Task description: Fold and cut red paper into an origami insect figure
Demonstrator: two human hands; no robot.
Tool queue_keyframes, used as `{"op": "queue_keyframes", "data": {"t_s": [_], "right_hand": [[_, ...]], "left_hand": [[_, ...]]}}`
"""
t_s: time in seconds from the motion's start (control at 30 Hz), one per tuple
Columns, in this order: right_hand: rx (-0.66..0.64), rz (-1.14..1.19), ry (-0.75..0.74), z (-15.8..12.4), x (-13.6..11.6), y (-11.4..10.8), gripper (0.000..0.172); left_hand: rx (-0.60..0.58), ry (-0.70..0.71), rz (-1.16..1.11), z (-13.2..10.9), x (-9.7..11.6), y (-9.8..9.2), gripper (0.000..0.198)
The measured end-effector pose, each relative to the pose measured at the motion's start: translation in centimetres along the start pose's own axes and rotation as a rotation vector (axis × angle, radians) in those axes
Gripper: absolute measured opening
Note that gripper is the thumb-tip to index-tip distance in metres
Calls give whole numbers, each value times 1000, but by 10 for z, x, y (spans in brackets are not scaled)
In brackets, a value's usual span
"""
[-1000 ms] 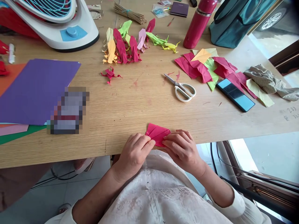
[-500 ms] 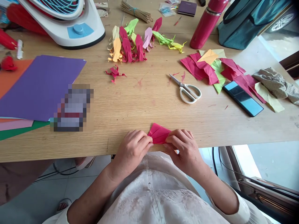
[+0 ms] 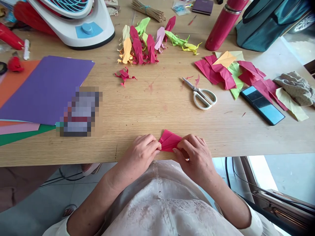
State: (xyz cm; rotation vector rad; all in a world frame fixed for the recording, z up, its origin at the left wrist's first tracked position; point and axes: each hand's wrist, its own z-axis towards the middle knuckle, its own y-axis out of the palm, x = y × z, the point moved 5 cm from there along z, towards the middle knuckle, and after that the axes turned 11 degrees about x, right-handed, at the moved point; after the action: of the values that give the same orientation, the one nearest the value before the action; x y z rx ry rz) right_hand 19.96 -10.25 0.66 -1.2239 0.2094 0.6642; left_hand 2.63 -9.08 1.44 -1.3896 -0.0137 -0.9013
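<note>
1. The left hand [image 3: 141, 152] rests at the near edge of the desk [image 3: 157, 108], its fingertips pinched on the left corner of the pink paper [image 3: 169, 141]; its grip is closed on that paper.
2. The right hand [image 3: 194, 157] meets the paper from the other side, thumb and fingers pinched on its right corner, so this grip is closed on it as well.
3. The pink paper is folded to a small wedge with creases across it. It lies flat on the desk, right at the near edge, between the two hands and in front of the person's body.
4. Scissors [image 3: 203, 96] with white handles lie further up the desk, to the right, well apart from the hands.
5. A phone [image 3: 262, 105] lies right of the scissors, its far end just beside a paper pile [image 3: 226, 72] of pink, green and yellow pieces.
6. A cloth [image 3: 295, 87] sits at the far right edge.
7. A row of folded figures [image 3: 145, 46] in red, pink, orange and green stands toward the back; one small red figure [image 3: 124, 76] lies alone in front of them.
8. A purple sheet [image 3: 49, 88] tops a stack of coloured sheets at the left.
9. At the back are a white device [image 3: 73, 23], a bundle of sticks [image 3: 147, 9], a red flask [image 3: 225, 24] and a teal bag [image 3: 265, 23].
</note>
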Motion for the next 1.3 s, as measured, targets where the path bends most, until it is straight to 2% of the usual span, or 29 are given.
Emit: {"op": "queue_keyframes", "data": {"t_s": [0.87,0.97,1.07,1.3], "right_hand": [[-30,-136,34,3,0,6,14],[-30,-149,28,3,-1,6,14],[-39,-156,23,4,-1,6,13],[-40,-186,23,4,-1,7,12]], "left_hand": [[29,-26,318,4,1,7,14],[6,-13,295,3,1,6,10],[-3,7,251,2,1,5,18],[97,-14,93,-1,-3,-2,32]]}}
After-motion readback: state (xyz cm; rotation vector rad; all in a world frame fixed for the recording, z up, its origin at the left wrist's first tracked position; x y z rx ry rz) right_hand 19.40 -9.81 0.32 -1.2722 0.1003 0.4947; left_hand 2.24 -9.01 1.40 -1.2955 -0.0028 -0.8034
